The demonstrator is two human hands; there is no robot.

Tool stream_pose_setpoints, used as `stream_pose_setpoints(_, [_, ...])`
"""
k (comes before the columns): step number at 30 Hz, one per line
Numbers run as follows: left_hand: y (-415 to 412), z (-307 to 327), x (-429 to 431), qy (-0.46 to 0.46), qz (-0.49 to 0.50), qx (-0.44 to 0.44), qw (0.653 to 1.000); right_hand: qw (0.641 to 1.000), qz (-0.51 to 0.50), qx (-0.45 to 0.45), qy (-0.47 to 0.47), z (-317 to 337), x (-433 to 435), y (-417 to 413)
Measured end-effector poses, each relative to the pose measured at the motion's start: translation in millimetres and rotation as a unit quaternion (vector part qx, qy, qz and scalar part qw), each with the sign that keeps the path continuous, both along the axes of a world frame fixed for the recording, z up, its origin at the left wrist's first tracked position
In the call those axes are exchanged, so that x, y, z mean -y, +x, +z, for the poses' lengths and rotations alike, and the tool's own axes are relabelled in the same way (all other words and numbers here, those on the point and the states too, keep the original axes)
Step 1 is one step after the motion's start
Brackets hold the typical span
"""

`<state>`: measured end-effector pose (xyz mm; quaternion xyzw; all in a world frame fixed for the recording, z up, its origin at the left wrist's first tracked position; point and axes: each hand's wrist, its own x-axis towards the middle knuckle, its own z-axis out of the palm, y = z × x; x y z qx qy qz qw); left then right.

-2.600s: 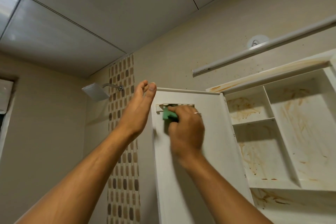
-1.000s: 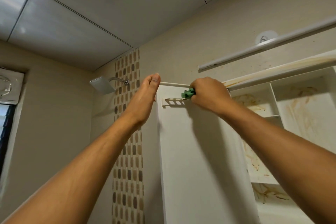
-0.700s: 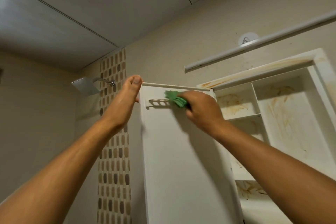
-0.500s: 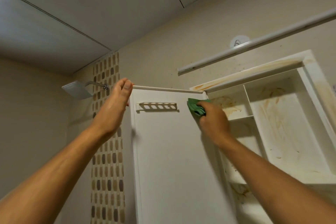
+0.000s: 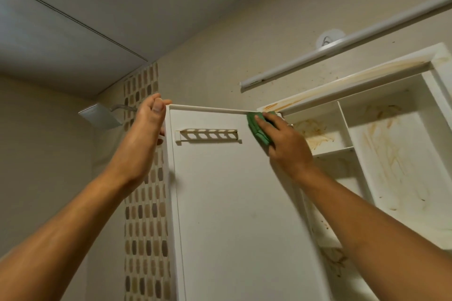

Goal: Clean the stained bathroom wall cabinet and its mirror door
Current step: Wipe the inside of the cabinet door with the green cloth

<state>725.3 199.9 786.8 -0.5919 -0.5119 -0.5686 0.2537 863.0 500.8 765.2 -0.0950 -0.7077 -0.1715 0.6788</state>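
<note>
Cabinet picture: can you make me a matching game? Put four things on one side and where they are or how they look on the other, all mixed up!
Things:
1. green cloth
2. left hand
3. shower head
4. cabinet shelves

Places or looks:
a. streaked with brown stains
b. on the wall left of the door, beside the tile strip
c. pressed on the door's top right corner under the right hand
d. resting against the door's top left edge

Pairs: 1-c, 2-d, 3-b, 4-a
</note>
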Motion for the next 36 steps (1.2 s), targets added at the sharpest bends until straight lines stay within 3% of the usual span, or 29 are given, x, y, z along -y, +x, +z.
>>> stream_pose_setpoints(6, [2,0,2,-0.014,-0.006,0.007,1.0,0.967,0.173,-0.077,-0.173,-42,26,-31])
stream_pose_setpoints(10, [8,2,6,-0.035,-0.01,0.011,0.999,0.969,0.159,-0.084,-0.172,-91,34,-25])
stream_pose_setpoints(13, [10,3,10,-0.044,-0.01,0.016,0.999,0.967,0.171,-0.092,-0.165,-81,40,-22])
stream_pose_setpoints(20, [12,3,10,-0.05,-0.022,0.032,0.998,0.929,0.237,-0.137,-0.251,-75,95,-56])
stream_pose_setpoints(27, [13,3,15,-0.066,-0.013,0.037,0.997,0.957,0.202,-0.097,-0.186,-74,231,-101])
stream_pose_setpoints(36, [6,4,15,-0.071,-0.018,0.024,0.997,0.983,0.171,0.005,-0.067,-75,190,-78])
